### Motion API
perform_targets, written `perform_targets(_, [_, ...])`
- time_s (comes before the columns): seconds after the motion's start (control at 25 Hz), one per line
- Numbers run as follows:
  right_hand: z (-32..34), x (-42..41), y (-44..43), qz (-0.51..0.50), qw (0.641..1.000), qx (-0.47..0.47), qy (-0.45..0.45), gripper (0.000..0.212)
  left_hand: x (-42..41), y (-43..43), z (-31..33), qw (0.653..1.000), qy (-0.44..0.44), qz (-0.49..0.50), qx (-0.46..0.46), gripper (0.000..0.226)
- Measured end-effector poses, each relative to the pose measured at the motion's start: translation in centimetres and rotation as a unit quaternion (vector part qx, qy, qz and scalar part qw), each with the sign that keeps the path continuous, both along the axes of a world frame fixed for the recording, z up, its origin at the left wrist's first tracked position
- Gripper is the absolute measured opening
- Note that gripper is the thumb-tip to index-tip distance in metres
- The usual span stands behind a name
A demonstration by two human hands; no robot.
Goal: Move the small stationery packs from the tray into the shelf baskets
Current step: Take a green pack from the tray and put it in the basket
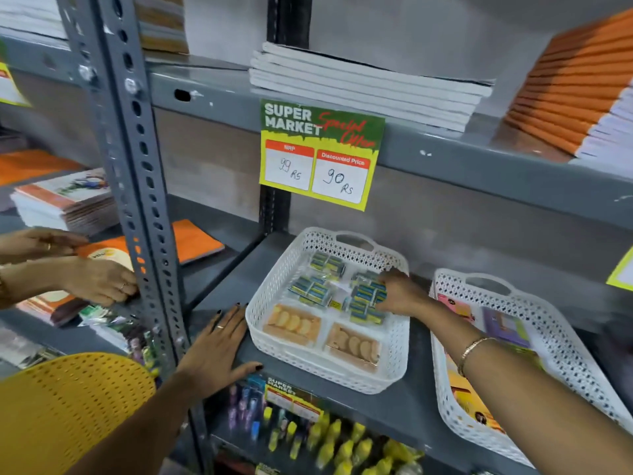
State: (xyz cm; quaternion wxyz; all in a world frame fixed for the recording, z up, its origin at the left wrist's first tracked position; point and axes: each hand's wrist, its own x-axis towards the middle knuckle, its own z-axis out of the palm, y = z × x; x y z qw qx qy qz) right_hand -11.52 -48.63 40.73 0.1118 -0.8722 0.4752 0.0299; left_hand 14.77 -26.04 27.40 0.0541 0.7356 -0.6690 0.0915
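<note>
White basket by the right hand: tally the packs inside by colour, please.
In the white basket, under the right hand:
Blue-and-yellow packs: 4 clusters visible; single packs too blurred to count
Orange packs: 2
Total: 6 groups visible

We see white lattice-pattern basket (274,286) just right of our left hand (214,349), nails dark. Under our right hand (399,293): blue-and-yellow packs (364,301). Nearer us than that hand, orange-and-tan packs (293,324). Right of it, second white lattice basket (555,323) with pink, purple, orange items. Above it, green-yellow-red price sign (320,154). Grey shelf (394,409). Yellow perforated tray (68,409) left of our left hand.
</note>
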Motion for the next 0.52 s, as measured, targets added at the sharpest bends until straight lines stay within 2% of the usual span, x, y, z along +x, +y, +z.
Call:
perform_targets(0.32, [-3.4,1.1,-0.8,0.040,0.996,0.037,0.067,0.063,0.2,-0.1,-0.4,0.999,0.029,-0.008,-0.028,0.090])
perform_targets(0.52, [-3.8,1.6,-0.9,0.056,0.994,0.056,0.070,0.084,0.0,0.0,0.1,0.999,0.031,-0.006,-0.028,0.089])
